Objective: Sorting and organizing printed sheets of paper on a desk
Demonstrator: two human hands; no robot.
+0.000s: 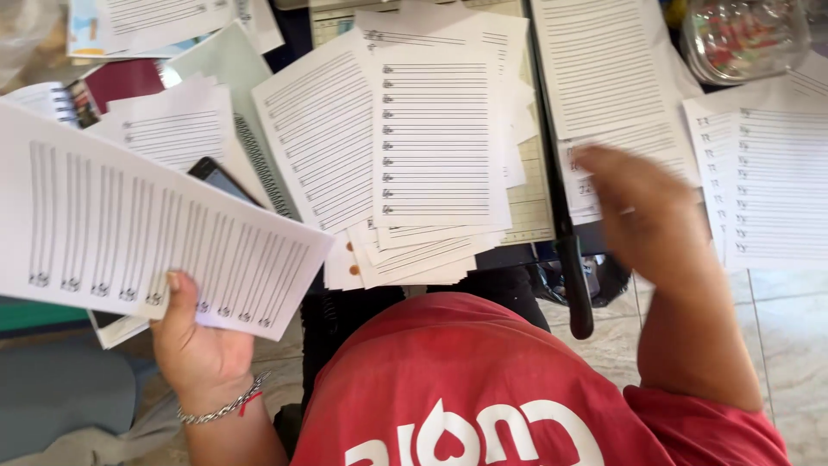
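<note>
So the left hand [197, 341] has a sheet of lined staff paper [147, 233] pinched under the thumb, held up just left of the big messy paper pile [431, 147] on the cutting board [533, 203]. The right hand [642, 211] hovers blurred just right of that pile, fingers loosely curled, holding nothing as far as I can see. Looks like mid-sorting to me; next move probably needs that free hand to grab one sheet cleanly off the pile.
</note>
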